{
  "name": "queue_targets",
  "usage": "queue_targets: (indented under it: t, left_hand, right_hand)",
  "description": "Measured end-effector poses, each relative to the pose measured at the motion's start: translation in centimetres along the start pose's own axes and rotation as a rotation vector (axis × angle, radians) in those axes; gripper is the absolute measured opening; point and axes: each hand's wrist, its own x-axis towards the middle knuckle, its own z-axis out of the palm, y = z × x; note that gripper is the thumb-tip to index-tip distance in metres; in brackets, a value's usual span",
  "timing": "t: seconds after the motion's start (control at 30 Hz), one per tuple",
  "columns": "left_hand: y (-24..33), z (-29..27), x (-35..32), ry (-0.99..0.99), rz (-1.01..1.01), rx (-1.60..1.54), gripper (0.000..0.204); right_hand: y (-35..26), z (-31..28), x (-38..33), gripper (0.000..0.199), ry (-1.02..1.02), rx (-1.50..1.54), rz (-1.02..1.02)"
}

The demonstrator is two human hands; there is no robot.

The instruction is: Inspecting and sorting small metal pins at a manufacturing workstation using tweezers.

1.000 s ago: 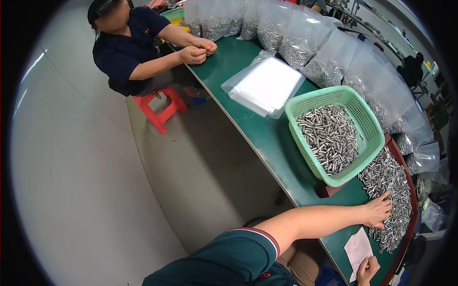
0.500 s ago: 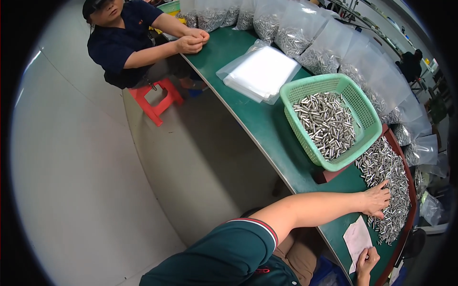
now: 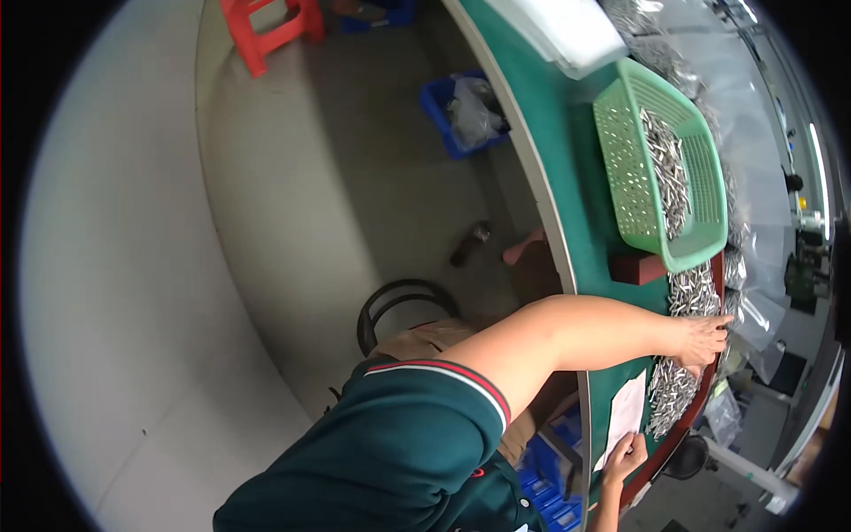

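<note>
My left hand [image 3: 700, 341] reaches across to the heap of small silver metal pins [image 3: 691, 293] on the green table. It lies palm down over the pins by the tray's far rim, fingers stretched out and apart. My right hand [image 3: 626, 457] is nearer me, its fingers curled closed at the lower end of a pale sheet of paper [image 3: 628, 403]. Whatever those fingers may hold is hidden. Beyond my left arm stands a green plastic basket [image 3: 631, 173], partly filled with more silver pins [image 3: 667, 177].
A dark red rim [image 3: 705, 390] bounds the pins, and a dark red block [image 3: 636, 268] sits under the basket's near end. Clear plastic bags [image 3: 749, 177] line the table's far side. A stack of plastic sheets [image 3: 567, 35], a red stool [image 3: 266, 31] and a blue bin [image 3: 439, 111] also show.
The view has swung, so the co-worker has left the picture apart from a small part at the top. My left hand has shifted toward the tray's far rim; my right hand stays closed by the paper.
</note>
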Motion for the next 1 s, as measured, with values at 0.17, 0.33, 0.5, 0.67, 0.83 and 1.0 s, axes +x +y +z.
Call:
queue_targets:
  t: [0.17,0.33,0.5,0.67,0.83,1.0]
  left_hand:
    - [-0.6,-0.1,-0.3,-0.016,-0.025,0.044,0.053]
    - [1.0,0.5,-1.4,-0.033,-0.021,0.025,0.054]
    - [1.8,0.1,-1.1,-0.029,0.018,-0.053,0.052]
    - [1.4,-0.8,-1.1,-0.039,0.010,-0.097,0.054]
    - [0.9,-0.3,-0.8,-0.036,0.014,-0.084,0.052]
    - [-0.1,-0.7,-1.1,-0.033,0.031,-0.099,0.044]
  right_hand:
    - [0.7,-0.2,-0.5,0.028,0.015,-0.025,-0.051]
    - [-1.8,-1.9,-0.2,0.026,0.023,0.002,0.036]
    - [-1.9,-2.7,0.1,0.025,0.091,-0.032,0.043]
    - [-1.8,-2.8,0.8,0.025,0.117,-0.010,0.037]
    - [-2.3,-3.2,1.3,0.029,0.124,-0.004,0.009]
    - [-1.9,-3.2,1.0,0.029,0.131,0.004,-0.008]
